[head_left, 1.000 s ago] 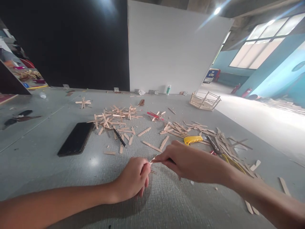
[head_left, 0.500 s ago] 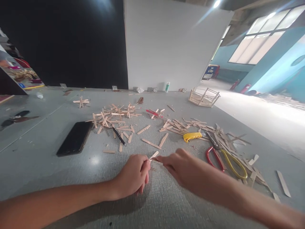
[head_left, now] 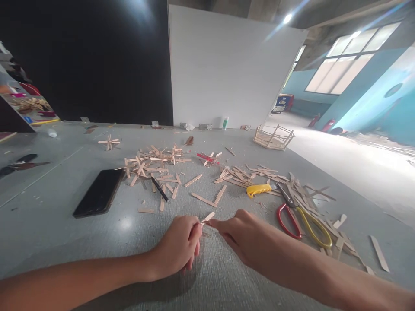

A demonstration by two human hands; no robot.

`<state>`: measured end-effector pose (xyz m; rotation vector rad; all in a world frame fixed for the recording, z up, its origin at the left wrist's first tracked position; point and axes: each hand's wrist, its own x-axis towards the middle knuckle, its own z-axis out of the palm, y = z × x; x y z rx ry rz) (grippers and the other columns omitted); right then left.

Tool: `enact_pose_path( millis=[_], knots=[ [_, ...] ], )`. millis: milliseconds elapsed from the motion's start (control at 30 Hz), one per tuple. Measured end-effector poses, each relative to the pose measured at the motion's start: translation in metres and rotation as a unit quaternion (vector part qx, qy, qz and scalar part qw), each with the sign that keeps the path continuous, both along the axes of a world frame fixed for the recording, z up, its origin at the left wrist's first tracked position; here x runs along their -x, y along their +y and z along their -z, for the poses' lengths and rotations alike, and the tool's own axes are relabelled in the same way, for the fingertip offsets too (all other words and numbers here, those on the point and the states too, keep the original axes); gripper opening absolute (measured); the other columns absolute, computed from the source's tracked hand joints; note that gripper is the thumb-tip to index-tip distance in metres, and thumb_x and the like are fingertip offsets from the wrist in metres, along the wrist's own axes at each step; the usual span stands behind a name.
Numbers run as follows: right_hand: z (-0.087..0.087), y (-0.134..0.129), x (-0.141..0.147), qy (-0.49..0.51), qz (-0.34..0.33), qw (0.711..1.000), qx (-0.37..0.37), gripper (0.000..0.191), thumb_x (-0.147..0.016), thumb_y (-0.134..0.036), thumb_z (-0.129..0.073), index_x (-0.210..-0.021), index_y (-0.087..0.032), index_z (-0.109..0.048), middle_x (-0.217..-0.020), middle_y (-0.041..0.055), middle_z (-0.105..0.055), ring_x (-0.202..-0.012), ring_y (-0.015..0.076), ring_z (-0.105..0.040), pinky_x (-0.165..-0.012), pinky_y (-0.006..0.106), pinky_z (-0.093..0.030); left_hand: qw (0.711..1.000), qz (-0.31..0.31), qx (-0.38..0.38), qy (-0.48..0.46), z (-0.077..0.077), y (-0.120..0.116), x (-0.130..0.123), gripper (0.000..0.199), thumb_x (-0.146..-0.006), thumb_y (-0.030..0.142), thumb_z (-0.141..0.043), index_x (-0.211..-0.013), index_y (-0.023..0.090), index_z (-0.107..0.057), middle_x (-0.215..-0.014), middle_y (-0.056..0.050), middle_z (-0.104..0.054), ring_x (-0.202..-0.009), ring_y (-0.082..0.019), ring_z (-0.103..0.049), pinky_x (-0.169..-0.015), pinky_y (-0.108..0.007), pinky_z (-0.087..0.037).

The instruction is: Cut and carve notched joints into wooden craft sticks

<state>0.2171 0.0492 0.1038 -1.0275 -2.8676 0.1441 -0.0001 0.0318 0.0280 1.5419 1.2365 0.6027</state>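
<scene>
Bare right hand (head_left: 238,232) lower than a second ago, uncovering red-and-yellow-handled metal scissors (head_left: 290,202) | fingers pinching thin brownish piece (head_left: 207,223) | bare left hand (head_left: 181,242) curled closed round pale flat wooden stick (head_left: 209,216), jutting between hands

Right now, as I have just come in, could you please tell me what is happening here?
A person's left hand grips a thin wooden stick, and the right hand has its fingertips right by it; what they pinch is unclear. Loose sticks lie scattered ahead, with a black phone to the left and a yellow-handled tool and scissors to the right.
</scene>
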Motion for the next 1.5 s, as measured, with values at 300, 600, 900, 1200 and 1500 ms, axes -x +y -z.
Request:
enact_pose_path(
  millis=[300, 600, 900, 1200, 1500],
  knots=[
    [-0.004, -0.012, -0.007, 0.044, 0.017, 0.999, 0.027, 0.054, -0.088, 0.003, -0.043, -0.125, -0.026, -0.069, -0.102, 0.0031, -0.074, -0.084, 0.0154, -0.066, -0.077, 0.026, -0.051, 1.0, 0.017, 0.015, -0.015, -0.001, 0.001, 0.004, 0.044, -0.103, 0.049, -0.038, -0.069, 0.022, -0.045, -0.042, 0.007, -0.044, -0.029, -0.009, -0.04, -0.031, -0.017, -0.033],
    [-0.01, -0.001, 0.011, 0.057, 0.039, 0.996, 0.064, 0.037, -0.09, 0.0, -0.047, -0.099, -0.021, -0.076, -0.08, 0.0029, -0.074, -0.069, 0.0138, -0.066, -0.061, 0.025, -0.042, 0.999, 0.006, 0.041, -0.032, 0.004, 0.004, 0.0, 0.042, -0.102, 0.056, -0.034, -0.082, 0.022, -0.047, -0.051, 0.007, -0.051, -0.028, -0.007, -0.035, -0.027, -0.016, -0.026],
    [0.026, -0.017, 0.023, -0.089, 0.027, 0.994, -0.06, 0.057, -0.064, 0.0, -0.06, -0.12, -0.009, -0.068, -0.079, 0.0074, -0.073, -0.054, 0.0173, -0.064, -0.045, 0.03, -0.028, 0.999, 0.024, 0.035, -0.031, 0.006, 0.004, 0.004, 0.037, -0.102, 0.051, -0.036, -0.081, 0.022, -0.045, -0.053, 0.007, -0.051, -0.029, -0.008, -0.037, -0.028, -0.017, -0.029],
    [0.03, -0.02, 0.018, -0.117, 0.05, 0.991, -0.048, 0.068, -0.067, 0.003, -0.057, -0.134, -0.008, -0.062, -0.083, 0.008, -0.075, -0.056, 0.0183, -0.067, -0.047, 0.03, -0.033, 1.0, 0.019, 0.018, -0.008, 0.005, 0.003, 0.001, 0.038, -0.102, 0.051, -0.035, -0.079, 0.023, -0.046, -0.053, 0.006, -0.049, -0.029, -0.008, -0.036, -0.028, -0.017, -0.027],
    [-0.04, 0.056, 0.047, -0.127, -0.04, 0.984, 0.119, 0.033, -0.08, 0.002, -0.061, -0.09, -0.021, -0.083, -0.069, -0.0009, -0.075, -0.06, 0.0095, -0.064, -0.054, 0.02, -0.04, 0.999, 0.009, -0.034, 0.03, -0.001, -0.001, -0.001, 0.04, -0.103, 0.037, -0.032, -0.066, 0.023, -0.04, -0.047, 0.006, -0.043, -0.032, -0.008, -0.04, -0.036, -0.017, -0.028]
  ],
)
